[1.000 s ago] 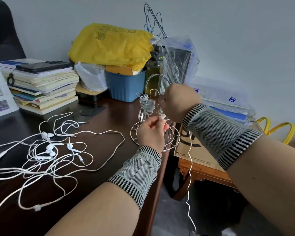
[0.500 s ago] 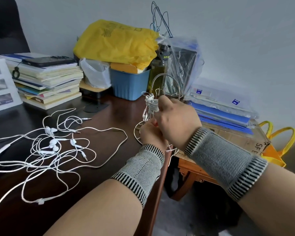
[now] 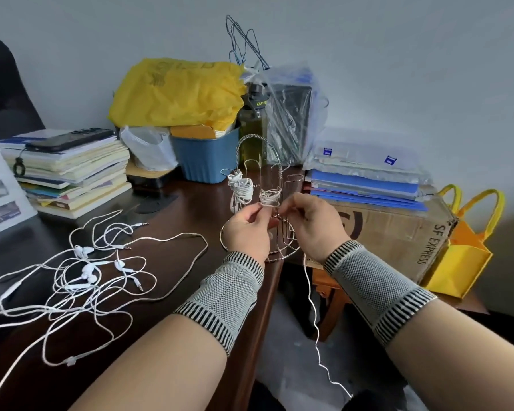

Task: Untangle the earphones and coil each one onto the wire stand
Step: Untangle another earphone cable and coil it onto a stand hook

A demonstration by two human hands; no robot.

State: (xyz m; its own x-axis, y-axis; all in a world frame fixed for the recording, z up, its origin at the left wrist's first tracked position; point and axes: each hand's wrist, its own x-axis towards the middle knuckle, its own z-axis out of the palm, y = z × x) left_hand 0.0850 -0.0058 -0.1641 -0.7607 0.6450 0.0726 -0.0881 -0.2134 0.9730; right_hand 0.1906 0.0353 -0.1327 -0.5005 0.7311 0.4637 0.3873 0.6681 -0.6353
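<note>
While left hand [image 3: 247,229] and right hand [image 3: 312,223] pinch cord [image 3: 310,295] at stand [image 3: 260,203], table's right edge: second coil underway. Next: wind hanging slack. Tangle [image 3: 80,271] waits left.

A cluttered office: desk [image 3: 166,221] with stacked books [image 3: 69,170] and folders [image 3: 365,179].

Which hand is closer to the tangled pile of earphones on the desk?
Left. The left hand is just right of the tangled earphones; the right hand is farther right, beyond the wire stand.
</note>
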